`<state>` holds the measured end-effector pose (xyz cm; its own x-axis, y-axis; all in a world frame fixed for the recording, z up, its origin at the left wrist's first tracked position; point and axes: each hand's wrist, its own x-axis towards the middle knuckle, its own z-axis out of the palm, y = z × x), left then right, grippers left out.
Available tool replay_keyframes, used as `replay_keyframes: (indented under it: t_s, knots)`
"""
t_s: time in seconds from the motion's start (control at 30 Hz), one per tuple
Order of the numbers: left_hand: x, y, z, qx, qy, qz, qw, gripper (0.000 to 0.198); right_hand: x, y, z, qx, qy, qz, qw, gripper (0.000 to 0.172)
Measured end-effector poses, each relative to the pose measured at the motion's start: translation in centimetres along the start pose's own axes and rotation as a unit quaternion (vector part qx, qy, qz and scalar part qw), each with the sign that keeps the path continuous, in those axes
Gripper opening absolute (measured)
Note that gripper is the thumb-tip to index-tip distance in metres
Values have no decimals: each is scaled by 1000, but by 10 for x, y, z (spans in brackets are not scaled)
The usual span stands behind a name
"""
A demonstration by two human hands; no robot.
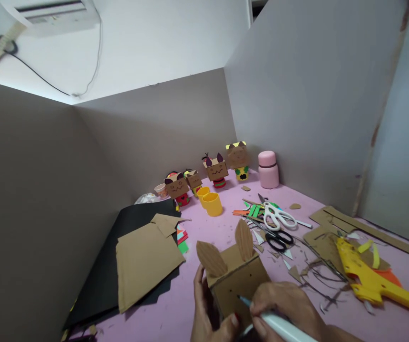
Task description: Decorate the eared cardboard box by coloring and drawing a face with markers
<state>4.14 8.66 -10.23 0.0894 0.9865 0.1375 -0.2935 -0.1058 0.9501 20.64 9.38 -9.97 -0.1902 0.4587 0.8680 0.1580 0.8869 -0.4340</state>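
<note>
A small cardboard box with two pointed, wood-grained ears is tilted toward the camera at the lower middle. My left hand grips it from the left and below, thumb on its front face. My right hand is closed round a white marker, whose dark tip is at the box's front face, close to a few small dark dots. Whether the tip touches the cardboard cannot be made out.
Cardboard sheets lie on black sheets at left. Yellow cups, cardboard figures and a pink flask stand behind. White scissors, black scissors, scraps and a yellow glue gun lie at right.
</note>
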Motion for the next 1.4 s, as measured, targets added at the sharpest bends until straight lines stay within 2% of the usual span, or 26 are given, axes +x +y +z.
replay_keyframes:
  t_s: [0.3, 0.57, 0.7, 0.8, 1.0, 1.17, 1.3, 1.4]
  knots:
    - [-2, -4, 12, -17, 10, -22, 1000, 121, 0, -2, -2, -11, -8, -17, 1000, 21]
    - [-4, -3, 10, 6, 12, -19, 1000, 108, 8, -5, -2, -20, -3, -20, 1000, 18]
    - [-4, -3, 11, 7, 13, -17, 1000, 111, 15, -11, -2, -30, 8, -36, 999, 3]
    - [-4, -2, 12, 8, 18, -20, 1000, 110, 17, -13, 0, -52, 21, -38, 998, 10]
    - [-5, -2, 11, 25, 27, -24, 999, 109, 14, -9, 1, -51, 27, -42, 997, 7]
    - [-6, -3, 12, 22, 32, -14, 999, 104, 11, -7, -1, -44, -5, -28, 999, 12]
    - [-6, -3, 11, 36, 29, -12, 999, 102, 13, -10, 0, -65, 10, -27, 997, 4]
    - [-6, -4, 10, 35, 27, -11, 999, 99, 17, -13, 0, -83, 14, -38, 996, 8]
